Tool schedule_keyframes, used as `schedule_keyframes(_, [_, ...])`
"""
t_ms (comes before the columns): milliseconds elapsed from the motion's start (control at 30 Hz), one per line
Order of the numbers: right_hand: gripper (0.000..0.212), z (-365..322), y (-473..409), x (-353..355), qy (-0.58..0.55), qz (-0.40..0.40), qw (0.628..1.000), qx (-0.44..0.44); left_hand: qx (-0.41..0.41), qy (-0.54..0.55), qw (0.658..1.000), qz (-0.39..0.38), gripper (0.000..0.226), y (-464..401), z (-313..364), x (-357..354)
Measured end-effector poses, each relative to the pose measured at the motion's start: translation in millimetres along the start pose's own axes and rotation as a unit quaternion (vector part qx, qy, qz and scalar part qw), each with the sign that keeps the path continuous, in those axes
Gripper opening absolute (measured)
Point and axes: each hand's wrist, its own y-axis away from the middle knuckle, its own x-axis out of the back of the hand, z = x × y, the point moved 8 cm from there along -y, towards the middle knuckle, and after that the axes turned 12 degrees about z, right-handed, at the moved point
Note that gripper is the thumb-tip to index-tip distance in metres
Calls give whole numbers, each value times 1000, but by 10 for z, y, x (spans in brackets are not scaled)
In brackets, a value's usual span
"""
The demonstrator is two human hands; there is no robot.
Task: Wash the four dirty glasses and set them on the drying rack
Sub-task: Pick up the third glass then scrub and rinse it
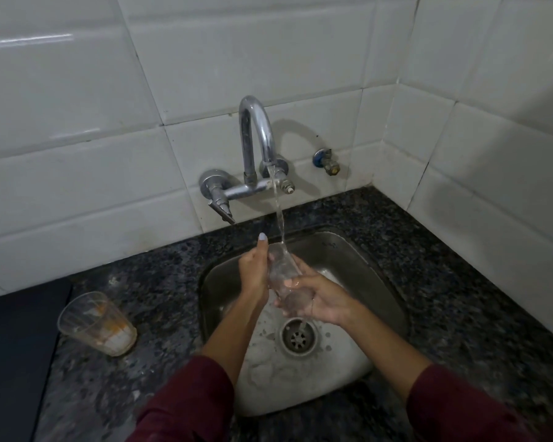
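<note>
We hold a clear glass [283, 275] over the sink [358, 260], tilted with its mouth up toward the tap [257, 138], and the stream of water [280, 218] lands at its rim. Our left hand [254, 272] lies along the far side of the glass, thumb raised, fingers wrapped loosely round its upper part; our right hand [313, 301] cups the base, fingers curled under it. So both hands grip the one glass. To rinse it well, we judge, we should turn the glass slowly between the palms so the water runs over the whole inside and the rim, and keep it low over the drain [298, 338] so that a slip does little harm. Wet glass is slick, so the lower hand ought to carry the weight while the upper one rubs. A second glass [98, 323], streaked with orange dregs, stands on the dark speckled surface [160, 282] left of the sink, not yet washed. We see no drying rack and no other glasses in this view.
</note>
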Motion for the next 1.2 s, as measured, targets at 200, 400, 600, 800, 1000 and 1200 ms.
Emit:
schedule_keyframes(200, [78, 133, -145, 200, 98, 104, 987, 75, -5, -238, 953, -189, 101, 249, 9, -163])
schedule_keyframes(400, [50, 518, -351, 113, 87, 146, 984, 53, -237, -428, 857, -162, 73, 353, 122, -100])
schedule_keyframes(600, [53, 390, -326, 141, 130, 168, 974, 74, -264, -397, 868, -138, 74, 344, 128, 91])
schedule_keyframes(800, [79, -66, -87, 507, 379, 192, 894, 143, -184, -284, 929, -152, 67, 338, 35, 82])
schedule_keyframes(1000, [79, -460, 89, 601, 469, 166, 854, 149, -46, -191, 965, -174, 81, 232, -86, -12])
schedule_keyframes(1200, [81, -876, 251, 564, 648, 197, 716, 167, -149, -239, 955, 88, 76, -272, 551, 335])
